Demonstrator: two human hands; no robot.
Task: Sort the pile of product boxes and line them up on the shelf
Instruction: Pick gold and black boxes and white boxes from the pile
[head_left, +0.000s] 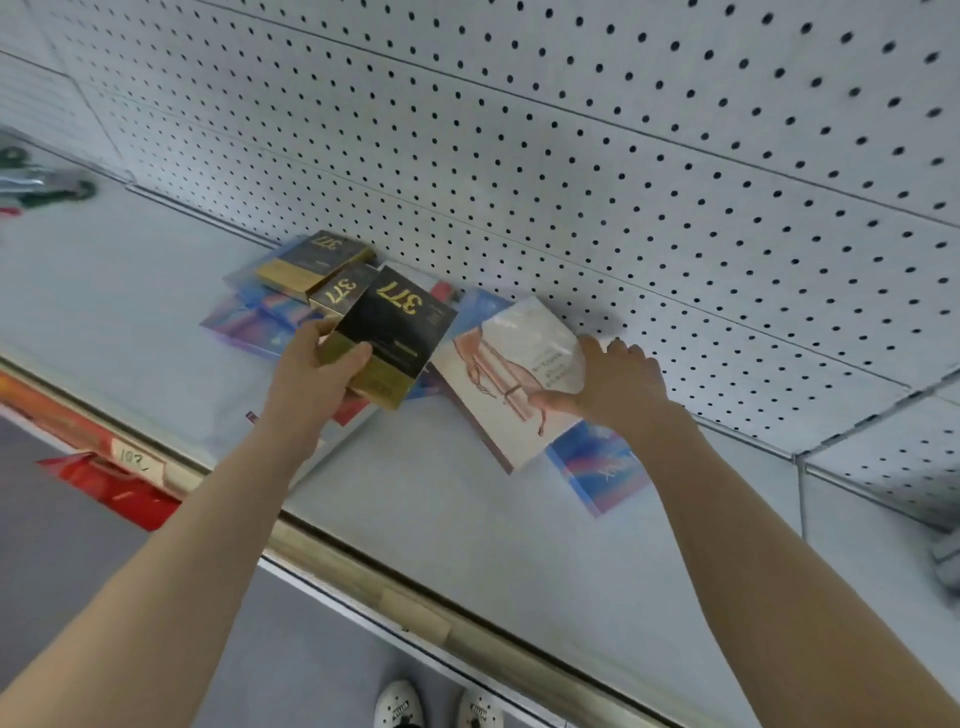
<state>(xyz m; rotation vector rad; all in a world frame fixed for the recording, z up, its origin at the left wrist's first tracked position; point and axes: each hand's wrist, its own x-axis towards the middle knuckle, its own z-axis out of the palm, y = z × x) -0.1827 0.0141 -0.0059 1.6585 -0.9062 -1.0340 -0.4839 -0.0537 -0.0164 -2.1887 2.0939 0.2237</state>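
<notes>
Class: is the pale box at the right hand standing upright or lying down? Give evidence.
Lying down, face up: the pale box shows its whole front, overlaps a blue box, and the right hand grips its edge.

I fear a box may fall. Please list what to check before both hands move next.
1. Left hand grips black-and-gold cardboard box marked 377: ok.
2. Right hand holds flat white box picturing legs: ok.
3. Bare white shelf space in front: ok.
4. Two other black-and-gold boxes lined up: not ok, askew.
5. Blue shimmering flat box clear of white box: not ok, partly beneath.
</notes>
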